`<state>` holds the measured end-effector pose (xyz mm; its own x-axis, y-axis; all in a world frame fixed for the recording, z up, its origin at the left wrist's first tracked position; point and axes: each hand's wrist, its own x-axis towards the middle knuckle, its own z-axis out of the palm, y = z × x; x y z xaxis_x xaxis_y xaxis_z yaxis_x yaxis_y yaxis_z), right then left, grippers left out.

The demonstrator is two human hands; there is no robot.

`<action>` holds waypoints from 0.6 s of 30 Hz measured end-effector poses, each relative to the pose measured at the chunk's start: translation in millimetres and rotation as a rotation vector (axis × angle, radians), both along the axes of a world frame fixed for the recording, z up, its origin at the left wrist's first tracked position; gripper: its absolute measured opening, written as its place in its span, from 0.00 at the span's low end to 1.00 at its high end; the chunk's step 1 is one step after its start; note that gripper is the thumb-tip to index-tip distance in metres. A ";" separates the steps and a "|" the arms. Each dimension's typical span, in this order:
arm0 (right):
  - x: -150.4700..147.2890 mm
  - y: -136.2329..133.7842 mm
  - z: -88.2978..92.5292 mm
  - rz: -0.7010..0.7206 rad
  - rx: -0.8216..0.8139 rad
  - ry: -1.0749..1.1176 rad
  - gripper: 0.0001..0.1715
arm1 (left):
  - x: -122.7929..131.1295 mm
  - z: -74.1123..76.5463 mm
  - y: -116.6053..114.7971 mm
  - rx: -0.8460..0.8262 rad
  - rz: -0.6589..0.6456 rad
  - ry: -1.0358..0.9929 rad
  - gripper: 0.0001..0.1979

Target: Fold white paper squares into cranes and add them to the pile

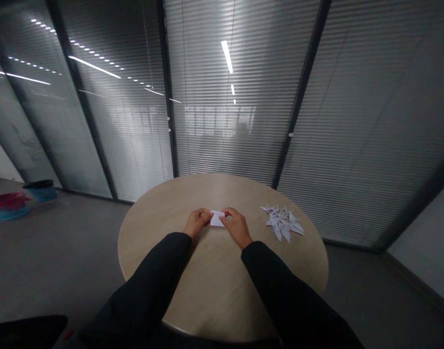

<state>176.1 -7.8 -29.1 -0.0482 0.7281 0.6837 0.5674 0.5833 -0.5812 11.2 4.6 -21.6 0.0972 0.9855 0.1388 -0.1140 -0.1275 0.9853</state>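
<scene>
Folded white paper [217, 218]: one small piece, flat on the round worktop [222, 286], near the middle of its near half and between the two hands. Roughly rectangular outline; long axis appears to run front to back, pointing away from the person toward the far rim, with a slight tilt that is hard to judge as the fingers cover its sides. Plain white, crisp edges, no marking visible; fold lines too small to tell.

Left hand [197, 223]: bare, resting palm-down at the paper's left side, fingers reaching in and pressing on the edge. Right hand [236, 226]: bare, palm-down at the right side, fingers angled inward onto the opposite edge. Hands close together, clamped on the paper from both sides, with the paper showing between them. Forearms angle in from the near edge in black sleeves [152, 276].

Heap of pointed origami figures [282, 222]: white folded paper, piled loosely on the worktop to the right of the right hand, just apart from it.

Surroundings: glass partition with slatted blinds [222, 135] behind the worktop; grey floor [43, 252]; red-and-blue basin [7, 206] and blue bin with black rim [41, 191] at far left.
</scene>
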 end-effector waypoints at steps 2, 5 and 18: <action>0.1 -1.1 0.5 -0.007 0.060 -0.058 0.05 | 0.9 -0.6 -1.2 -0.029 -0.004 -0.043 0.18; -0.4 -4.3 1.9 -0.014 0.147 -0.178 0.07 | 2.0 -2.4 -1.7 -0.054 -0.005 -0.121 0.15; -3.5 -13.7 7.6 0.093 0.311 -0.448 0.24 | -0.6 -0.6 0.2 -0.106 -0.049 -0.335 0.15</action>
<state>172.6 -21.5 -21.5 -0.4383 0.4738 0.7638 0.6573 0.7485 -0.0871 10.6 4.8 -22.2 0.1113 0.9914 0.0686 -0.4366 -0.0132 0.8995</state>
